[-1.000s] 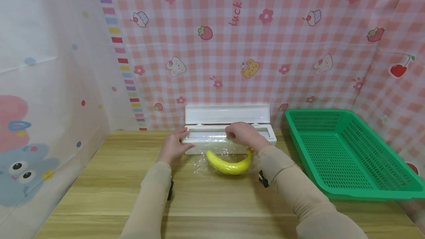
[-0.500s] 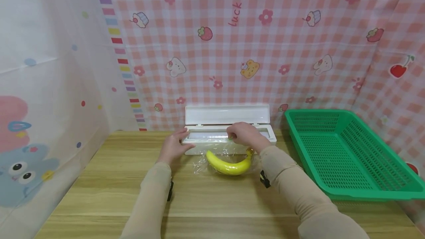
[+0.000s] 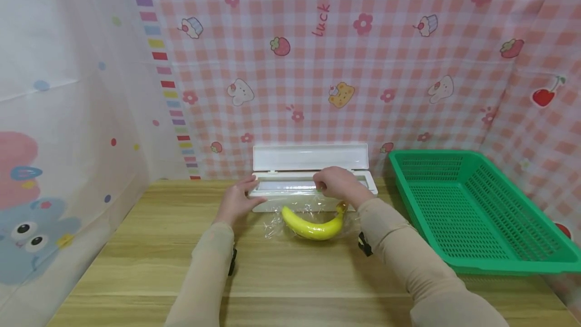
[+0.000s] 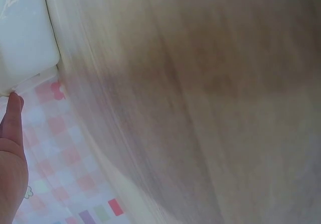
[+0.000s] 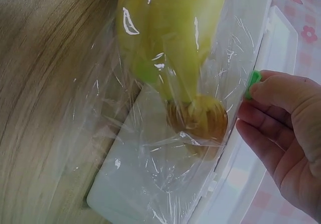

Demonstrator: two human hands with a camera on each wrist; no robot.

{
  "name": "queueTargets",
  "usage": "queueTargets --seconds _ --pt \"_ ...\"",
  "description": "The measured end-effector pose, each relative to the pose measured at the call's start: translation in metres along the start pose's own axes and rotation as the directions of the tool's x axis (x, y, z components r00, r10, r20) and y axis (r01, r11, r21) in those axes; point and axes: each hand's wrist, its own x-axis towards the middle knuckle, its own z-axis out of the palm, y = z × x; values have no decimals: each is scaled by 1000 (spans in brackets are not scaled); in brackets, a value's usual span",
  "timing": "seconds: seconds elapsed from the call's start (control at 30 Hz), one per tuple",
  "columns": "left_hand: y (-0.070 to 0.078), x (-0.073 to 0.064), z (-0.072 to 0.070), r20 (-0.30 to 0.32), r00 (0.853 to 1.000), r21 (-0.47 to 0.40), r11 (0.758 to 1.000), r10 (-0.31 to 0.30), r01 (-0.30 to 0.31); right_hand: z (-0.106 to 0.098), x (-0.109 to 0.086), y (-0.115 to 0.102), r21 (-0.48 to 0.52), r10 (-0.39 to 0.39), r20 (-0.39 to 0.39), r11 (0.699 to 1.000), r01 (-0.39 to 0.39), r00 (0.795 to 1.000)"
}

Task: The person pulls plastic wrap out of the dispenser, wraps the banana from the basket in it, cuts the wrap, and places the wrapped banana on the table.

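Observation:
A white cling film dispenser [image 3: 278, 205] stands at the back of the table, its lid [image 3: 310, 157] raised. My left hand [image 3: 234, 201] grips the dispenser's left end, thumb at the front and fingers near the top edge. With thumb and fingertips, my right hand [image 3: 339, 184] pinches a small green slider cutter [image 5: 254, 83] on the dispenser's edge. In front lies a yellow banana [image 3: 313, 229] under clear cling film [image 3: 273, 227], which runs up to the dispenser. The right wrist view shows the film creased over the banana's brown stem end [image 5: 198, 121].
A green plastic basket [image 3: 467, 266] sits at the right of the wooden table [image 3: 281, 286]. A pink checked cloth [image 3: 290, 74] hangs right behind the dispenser, and a pale printed cloth [image 3: 91, 105] hangs at the left.
My right hand has slid slightly to the right along the dispenser with the slider cutter. The left hand, banana and dispenser have stayed in place.

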Motion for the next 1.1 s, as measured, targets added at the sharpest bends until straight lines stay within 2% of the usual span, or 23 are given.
queueTargets --seconds 0.37,0.6,0.87,1.1 --pt "-1 1 1 -4 1000 8 1000 3 -3 -4 -6 6 -16 -18 -26 1000 17 1000" --pt "-2 1 0 -7 1000 5 1000 5 -5 -7 -10 11 -34 -2 -4 999 1 1000" --pt "0 0 1 -8 1000 6 1000 6 -6 -12 -16 16 -66 -55 -16 996 54 998" --pt "-1 1 1 -4 1000 10 1000 1 -1 -15 -20 19 -72 -56 -12 996 55 998"
